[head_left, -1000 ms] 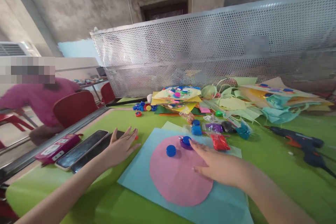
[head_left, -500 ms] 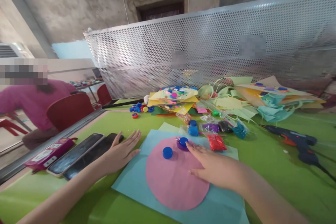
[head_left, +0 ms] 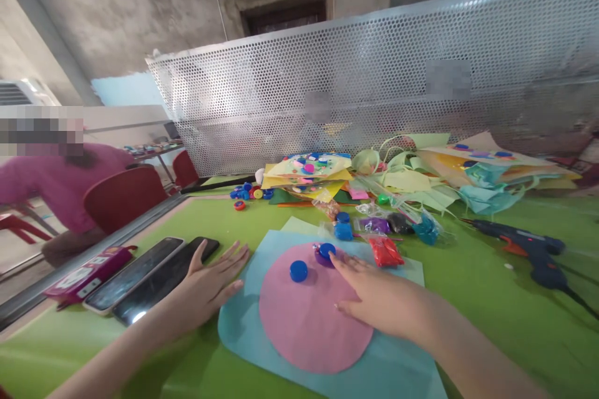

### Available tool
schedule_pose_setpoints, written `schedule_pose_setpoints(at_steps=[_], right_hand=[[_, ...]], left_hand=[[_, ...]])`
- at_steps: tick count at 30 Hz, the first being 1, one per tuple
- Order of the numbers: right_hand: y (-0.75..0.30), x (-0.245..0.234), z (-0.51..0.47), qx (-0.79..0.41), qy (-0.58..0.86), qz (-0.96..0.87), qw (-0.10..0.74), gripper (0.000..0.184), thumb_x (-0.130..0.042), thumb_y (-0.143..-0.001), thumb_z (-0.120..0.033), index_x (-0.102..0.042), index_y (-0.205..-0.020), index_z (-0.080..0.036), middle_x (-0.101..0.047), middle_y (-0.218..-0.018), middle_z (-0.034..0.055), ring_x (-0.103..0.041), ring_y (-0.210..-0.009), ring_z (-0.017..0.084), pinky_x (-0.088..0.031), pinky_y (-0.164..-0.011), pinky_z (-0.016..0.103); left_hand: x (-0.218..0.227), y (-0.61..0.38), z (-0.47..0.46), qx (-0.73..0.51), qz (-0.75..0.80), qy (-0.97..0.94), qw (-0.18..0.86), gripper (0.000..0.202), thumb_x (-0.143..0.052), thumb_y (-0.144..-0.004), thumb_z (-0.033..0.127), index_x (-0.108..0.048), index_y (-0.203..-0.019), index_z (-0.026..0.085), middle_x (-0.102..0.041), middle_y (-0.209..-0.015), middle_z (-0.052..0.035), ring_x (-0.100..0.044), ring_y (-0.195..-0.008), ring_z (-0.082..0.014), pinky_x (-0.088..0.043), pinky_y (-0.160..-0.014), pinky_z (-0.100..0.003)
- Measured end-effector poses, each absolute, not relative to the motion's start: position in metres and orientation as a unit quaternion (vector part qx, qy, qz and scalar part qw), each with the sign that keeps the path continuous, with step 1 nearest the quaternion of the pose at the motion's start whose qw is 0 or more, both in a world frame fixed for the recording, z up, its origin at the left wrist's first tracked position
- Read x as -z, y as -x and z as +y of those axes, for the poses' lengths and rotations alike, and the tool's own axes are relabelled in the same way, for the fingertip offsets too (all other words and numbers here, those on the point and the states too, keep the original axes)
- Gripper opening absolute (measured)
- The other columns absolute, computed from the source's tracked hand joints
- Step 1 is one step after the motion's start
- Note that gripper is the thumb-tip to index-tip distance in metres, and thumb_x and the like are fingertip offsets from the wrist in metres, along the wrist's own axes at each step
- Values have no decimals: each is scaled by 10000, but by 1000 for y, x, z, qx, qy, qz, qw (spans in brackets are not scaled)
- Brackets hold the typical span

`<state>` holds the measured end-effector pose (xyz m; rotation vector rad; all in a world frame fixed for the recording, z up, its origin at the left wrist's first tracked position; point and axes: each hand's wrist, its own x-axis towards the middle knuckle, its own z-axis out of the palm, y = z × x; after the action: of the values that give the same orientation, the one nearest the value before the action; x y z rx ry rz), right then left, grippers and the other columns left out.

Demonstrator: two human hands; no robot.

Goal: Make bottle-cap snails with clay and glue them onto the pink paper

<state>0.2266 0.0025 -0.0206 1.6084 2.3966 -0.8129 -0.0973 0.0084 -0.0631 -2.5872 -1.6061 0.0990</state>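
A pink paper circle (head_left: 313,324) lies on a light blue sheet (head_left: 253,262) in front of me. On the circle sits a blue bottle cap (head_left: 298,271). A second blue bottle cap (head_left: 327,250) rests on a flat purple piece (head_left: 322,259) near the circle's upper edge. With its index fingertip at that second cap, my right hand (head_left: 377,290) lies over the circle's right side, fingers stretched and thumb apart. My left hand (head_left: 213,283) is spread at the sheet's left edge, beside a black phone (head_left: 159,277), holding nothing. The sheet's left corner looks curled under or upward; I cannot tell which.
A glue gun (head_left: 528,246) lies at the right. Bagged clay, including a red packet (head_left: 384,252), sits behind the sheet. Decorated paper crafts (head_left: 309,171) and loose caps (head_left: 246,192) are farther back. Another phone (head_left: 135,271) and a magenta pouch (head_left: 88,275) lie left. A person in pink sits beyond.
My left hand has shifted slightly left and toward me. The blue sheet's left corner, flat and pointed before, now looks rounded. My right hand has hardly moved.
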Motion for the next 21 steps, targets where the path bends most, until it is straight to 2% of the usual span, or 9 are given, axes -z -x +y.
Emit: schedule_pose_setpoints(at_steps=[7, 11, 15, 17, 21], right_hand=[[-227, 22, 5, 274, -532, 798, 74, 782, -481, -834, -385, -64, -1446, -132, -96, -1514, 85, -133, -1381, 235, -177, -1114, 377], [-227, 22, 4, 271, -533, 798, 78, 787, -477, -832, -371, -51, -1445, -120, -85, -1513, 97, -127, -1382, 239, -174, -1114, 389], [-227, 21, 2, 265, -529, 803, 77, 778, -472, -831, -373, -73, -1445, -108, -104, -1509, 106, -151, -1378, 235, -193, -1108, 380], [-227, 19, 2, 262, -526, 805, 75, 778, -474, -830, -376, -80, -1445, -108, -110, -1508, 101, -156, -1377, 229, -194, -1109, 367], [-226, 16, 3, 264, -530, 802, 77, 782, -481, -828, -368, -80, -1445, -103, -106, -1507, 105, -160, -1375, 236, -196, -1109, 374]], left_hand=[[64, 88, 42, -32, -564, 823, 58, 553, -247, -926, 490, -228, -1425, 251, -246, -1484, -71, -223, -1370, -319, 155, -1016, -636], [69, 82, 60, -36, -564, 823, 55, 600, -235, -917, 521, -147, -1438, 237, -207, -1497, -83, -205, -1377, -312, 105, -1030, -639], [68, 78, 69, -34, -547, 835, 52, 629, -194, -921, 528, -58, -1442, 203, -183, -1495, -137, -211, -1376, -307, 17, -1039, -646], [64, 78, 67, -36, -523, 850, 50, 613, -206, -924, 521, -90, -1441, 212, -211, -1490, -134, -239, -1369, -293, 3, -1053, -625], [53, 84, 58, -41, -477, 876, 55, 565, -324, -905, 519, -253, -1412, 280, -322, -1462, -76, -313, -1343, -263, 18, -1091, -555]])
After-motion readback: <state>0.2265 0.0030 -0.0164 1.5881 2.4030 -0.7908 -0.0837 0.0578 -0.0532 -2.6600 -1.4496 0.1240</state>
